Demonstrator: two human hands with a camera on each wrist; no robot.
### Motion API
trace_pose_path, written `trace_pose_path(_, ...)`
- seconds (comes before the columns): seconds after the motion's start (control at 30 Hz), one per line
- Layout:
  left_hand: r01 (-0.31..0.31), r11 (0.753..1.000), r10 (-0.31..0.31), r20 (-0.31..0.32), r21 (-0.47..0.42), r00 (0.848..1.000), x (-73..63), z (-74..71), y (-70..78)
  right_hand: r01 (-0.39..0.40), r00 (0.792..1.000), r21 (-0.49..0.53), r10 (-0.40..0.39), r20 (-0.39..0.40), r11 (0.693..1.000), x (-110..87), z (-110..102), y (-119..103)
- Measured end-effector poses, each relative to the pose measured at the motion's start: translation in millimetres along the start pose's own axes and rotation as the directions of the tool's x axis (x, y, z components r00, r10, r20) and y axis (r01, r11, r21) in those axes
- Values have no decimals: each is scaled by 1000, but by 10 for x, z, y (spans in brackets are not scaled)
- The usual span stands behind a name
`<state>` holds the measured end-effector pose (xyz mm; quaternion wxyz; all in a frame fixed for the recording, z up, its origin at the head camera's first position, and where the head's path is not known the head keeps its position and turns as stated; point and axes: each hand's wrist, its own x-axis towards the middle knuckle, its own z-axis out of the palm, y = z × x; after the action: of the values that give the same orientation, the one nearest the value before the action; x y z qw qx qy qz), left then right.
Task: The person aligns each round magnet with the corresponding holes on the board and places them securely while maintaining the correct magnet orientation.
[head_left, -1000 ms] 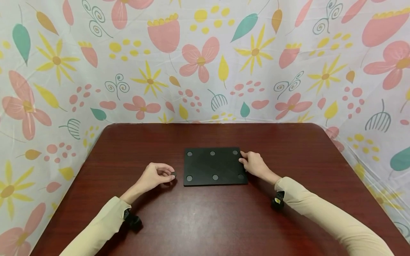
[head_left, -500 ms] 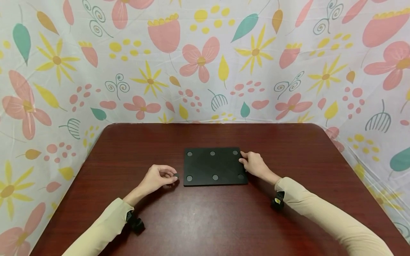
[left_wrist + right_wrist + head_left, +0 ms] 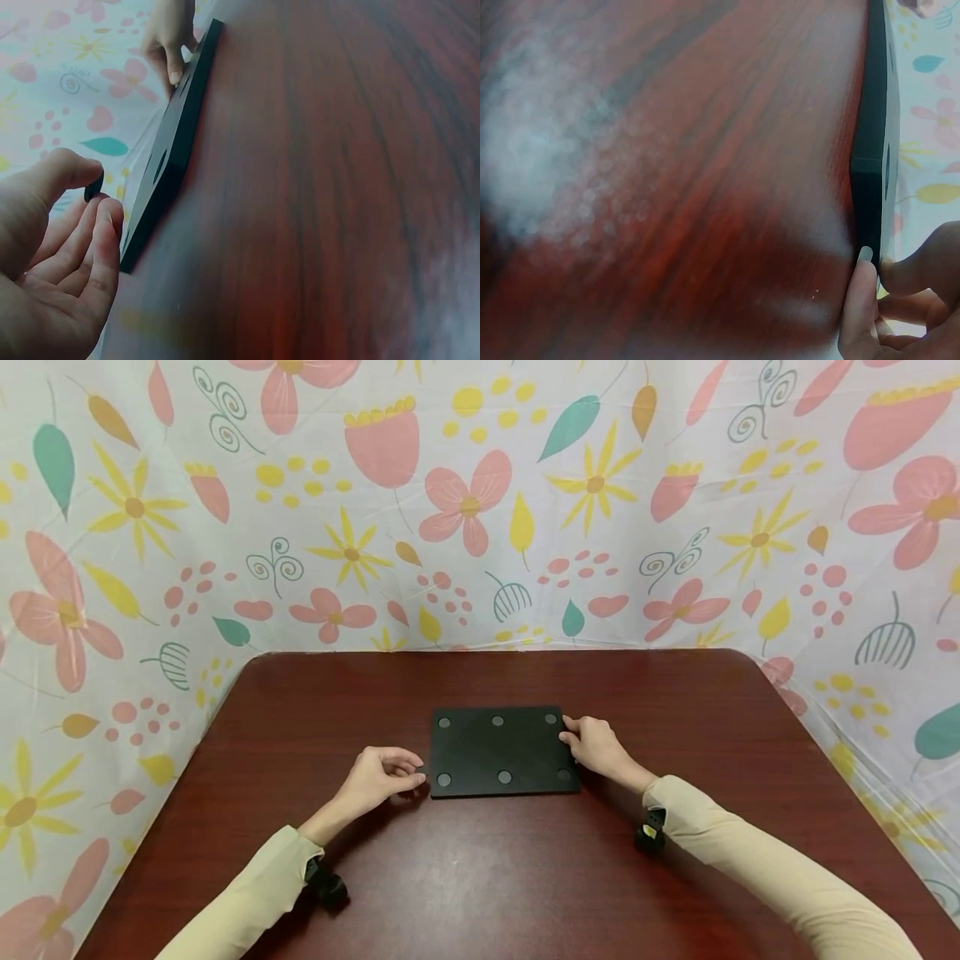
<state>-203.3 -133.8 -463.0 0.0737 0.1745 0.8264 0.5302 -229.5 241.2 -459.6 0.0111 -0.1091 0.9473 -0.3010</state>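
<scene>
A flat black rectangular board (image 3: 480,748) lies on the table, with several grey round spots set along its far and near edges. The spot at its near right corner (image 3: 564,774) looks darker than the others. My left hand (image 3: 380,777) pinches a small dark disc (image 3: 94,186) between thumb and fingers, just off the board's left edge. On the opposite side, my right hand (image 3: 596,745) grips the board's right edge. In the right wrist view, a fingertip (image 3: 865,255) presses against the board's side while the thumb is at its top face.
The board rests on a dark red wooden table (image 3: 480,868) with a glossy, wood-grained top. A white cloth with a floral print (image 3: 465,568) hangs behind the table and along both sides. Each wrist carries a small black camera (image 3: 327,885).
My left hand has moved right with the disc, from a short gap away to close beside the board's left edge. My right hand and the board have stayed in place.
</scene>
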Motion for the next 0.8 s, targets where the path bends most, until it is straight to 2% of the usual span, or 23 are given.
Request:
trace_pose_path(0.3, -9, 1000, 9, 7, -24, 1000, 18, 87, 21, 70, 997, 23, -69, -29, 997, -34, -22, -17)
trace_pose_path(0.6, -13, 1000, 13, 27, 1, 1000, 55, 163, 97, -1, 1000, -8, 1, -5, 1000, 13, -1, 10)
trace_pose_path(0.8, -26, 1000, 26, 42, 2, 999, 75, 232, 122, 3, 1000, -7, -3, -4, 1000, -4, -12, -10)
